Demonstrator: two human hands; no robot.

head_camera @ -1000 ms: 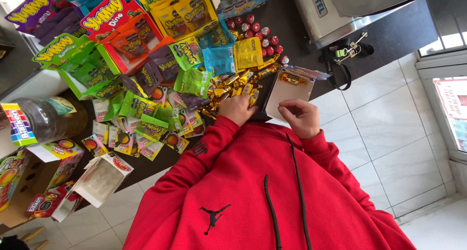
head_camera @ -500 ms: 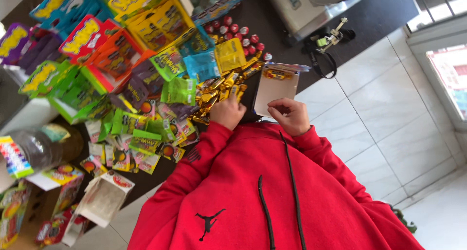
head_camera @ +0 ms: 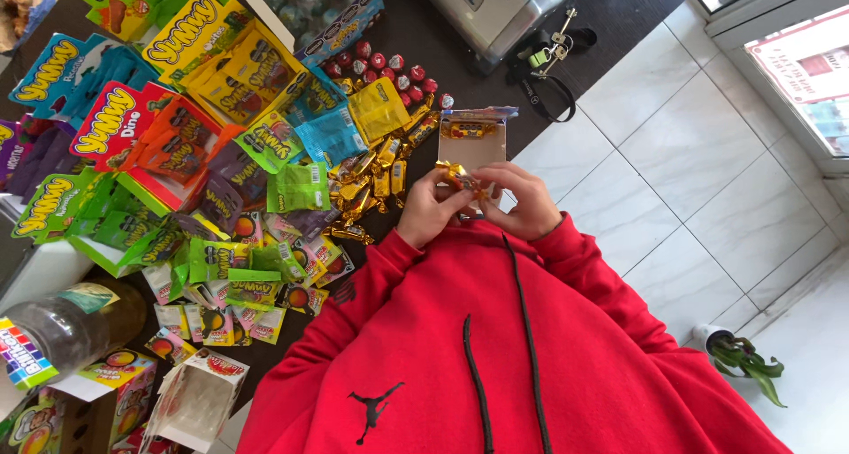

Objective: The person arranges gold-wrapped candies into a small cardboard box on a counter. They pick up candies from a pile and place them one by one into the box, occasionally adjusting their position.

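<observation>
My left hand and my right hand meet in front of my red hoodie, and both pinch a gold-wrapped candy between the fingertips. Just beyond them a small open beige box lies on the dark counter with gold candy at its far end. A pile of gold-wrapped candies lies to the left of my left hand.
Colourful snack packets and bright display boxes cover the counter's left side. Red round sweets, keys on a black strap and a grey machine lie further back. A plastic jar stands lower left. White tiled floor and a potted plant are on the right.
My left hand has left the candy pile and my right hand has come off the box. The two have come together around one gold candy.
</observation>
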